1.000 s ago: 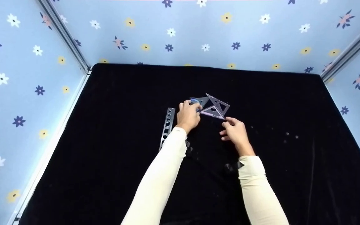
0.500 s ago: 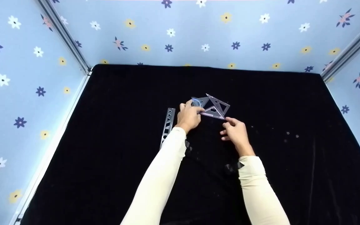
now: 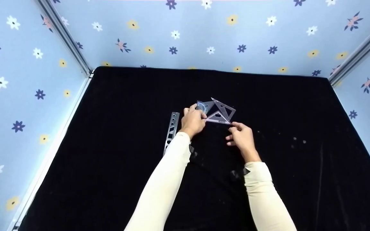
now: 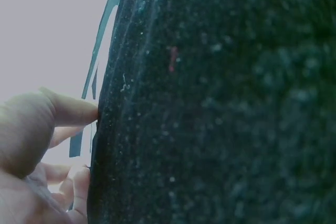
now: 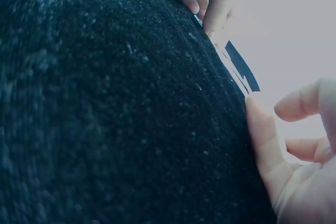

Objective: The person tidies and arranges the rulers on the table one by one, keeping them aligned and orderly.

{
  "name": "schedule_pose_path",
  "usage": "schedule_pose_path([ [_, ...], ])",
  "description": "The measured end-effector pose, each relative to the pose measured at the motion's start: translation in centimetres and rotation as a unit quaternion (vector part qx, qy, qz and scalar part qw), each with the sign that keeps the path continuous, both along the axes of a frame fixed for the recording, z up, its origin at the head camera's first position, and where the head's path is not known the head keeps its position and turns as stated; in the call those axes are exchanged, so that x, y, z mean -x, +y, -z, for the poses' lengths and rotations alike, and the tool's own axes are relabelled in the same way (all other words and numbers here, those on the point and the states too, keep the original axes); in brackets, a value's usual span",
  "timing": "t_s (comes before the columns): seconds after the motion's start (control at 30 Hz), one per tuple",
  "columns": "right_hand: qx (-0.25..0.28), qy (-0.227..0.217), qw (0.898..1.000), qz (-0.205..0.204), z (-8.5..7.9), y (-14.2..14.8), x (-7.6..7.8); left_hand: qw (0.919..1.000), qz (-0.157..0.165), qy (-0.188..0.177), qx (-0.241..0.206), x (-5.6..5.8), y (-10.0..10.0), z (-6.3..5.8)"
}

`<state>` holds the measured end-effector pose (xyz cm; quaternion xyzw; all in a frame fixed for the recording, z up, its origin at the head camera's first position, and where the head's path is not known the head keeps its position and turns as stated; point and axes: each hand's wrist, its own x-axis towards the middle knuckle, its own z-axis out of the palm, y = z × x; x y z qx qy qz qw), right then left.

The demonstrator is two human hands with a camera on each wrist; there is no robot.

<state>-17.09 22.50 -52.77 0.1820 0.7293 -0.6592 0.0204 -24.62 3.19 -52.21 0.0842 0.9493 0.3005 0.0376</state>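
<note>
My left hand rests at the left end of a cluster of clear plastic drawing pieces. Its fingers touch a protractor with blue arc markings, partly covered by the hand. The thumb lies by the left corner of a clear set square with a pale lower edge. At that set square's right corner, an index fingertip of my right hand touches down, the other fingers loosely bent and apart from it. Another set square leans its long side along the first one. In the left wrist view, the thumb looks straight.
A grey stencil ruler with cut-out shapes lies left of my left hand, its near end hidden under the sleeve. Black cloth covers the table. Flowered blue panels stand at the back and both sides.
My left hand has shifted slightly, its thumb moving to the lower set square's left corner and uncovering more of the protractor. The lower set square has turned slightly; the right hand stays at its corner.
</note>
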Motion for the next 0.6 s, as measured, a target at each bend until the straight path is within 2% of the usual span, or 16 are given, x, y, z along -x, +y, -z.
schedule_pose_path([
  [0.2,0.004,0.001,1.000,0.004,0.28,-0.07,-0.14,0.9999,0.003,0.007,0.011,-0.24,-0.27,0.28],
  [0.6,0.012,0.011,1.000,0.006,0.10,0.04,-0.07,0.9980,0.037,0.051,0.005,0.06,-0.70,0.40],
])
